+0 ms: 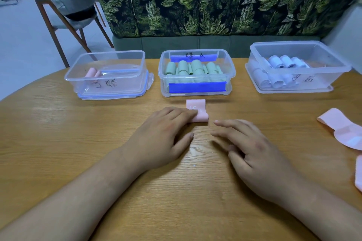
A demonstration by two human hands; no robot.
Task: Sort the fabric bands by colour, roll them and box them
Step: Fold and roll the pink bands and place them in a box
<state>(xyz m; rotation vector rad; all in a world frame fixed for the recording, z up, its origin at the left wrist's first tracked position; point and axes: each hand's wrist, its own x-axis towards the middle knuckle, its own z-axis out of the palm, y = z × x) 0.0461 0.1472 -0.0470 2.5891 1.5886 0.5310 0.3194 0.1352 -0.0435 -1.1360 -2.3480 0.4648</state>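
A pink fabric band [198, 112] lies mostly rolled on the wooden table [58, 133], its short loose end pointing toward the boxes. My left hand [162, 133] rests its straight fingertips on the roll's left end. My right hand [252, 150] lies just right of the roll, fingers relaxed, holding nothing. Three clear boxes stand in a row behind: the left box [106, 84] holds two pink rolls [93, 73], the middle box [195, 89] holds several green rolls [194, 67], and the right box [299, 82] holds several pale blue rolls [282, 61].
Two unrolled pink bands [340, 127] lie at the table's right edge. Each box sits on its own lid. Behind the table are a green bench with leaf-print backrest [215, 0] and a wooden chair [64, 25] at the far left.
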